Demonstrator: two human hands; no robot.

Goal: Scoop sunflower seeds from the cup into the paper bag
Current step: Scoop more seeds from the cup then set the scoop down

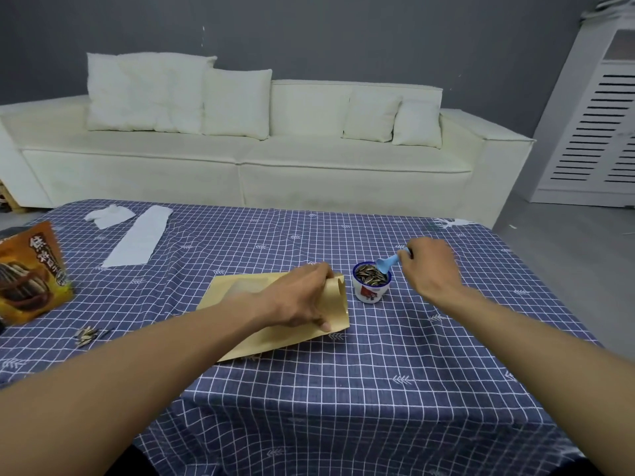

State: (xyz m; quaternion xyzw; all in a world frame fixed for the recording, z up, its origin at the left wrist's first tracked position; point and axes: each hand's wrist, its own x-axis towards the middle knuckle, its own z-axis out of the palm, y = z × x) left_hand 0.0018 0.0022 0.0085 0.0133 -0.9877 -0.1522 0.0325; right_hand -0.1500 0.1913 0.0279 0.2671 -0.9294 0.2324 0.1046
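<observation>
From the head view, the left hand (302, 297) presses down on the open end of a tan paper bag (240, 293), fingers curled over its upper edge and thumb on its near edge, gripping it against the blue checked cloth of the bench (378, 389). The bag lies flat, its mouth turned toward the right hand.

Just right of the left hand stands a small white cup (371, 282) filled with sunflower seeds (370, 276). The right hand (431, 266), just beyond and to the right of the cup, is closed around the handle of a light blue spoon (388, 263) whose bowl dips into the seeds.

Well left of the left hand stands an orange seed packet (32, 273); a few loose seeds (87, 334) lie near that forearm.
</observation>
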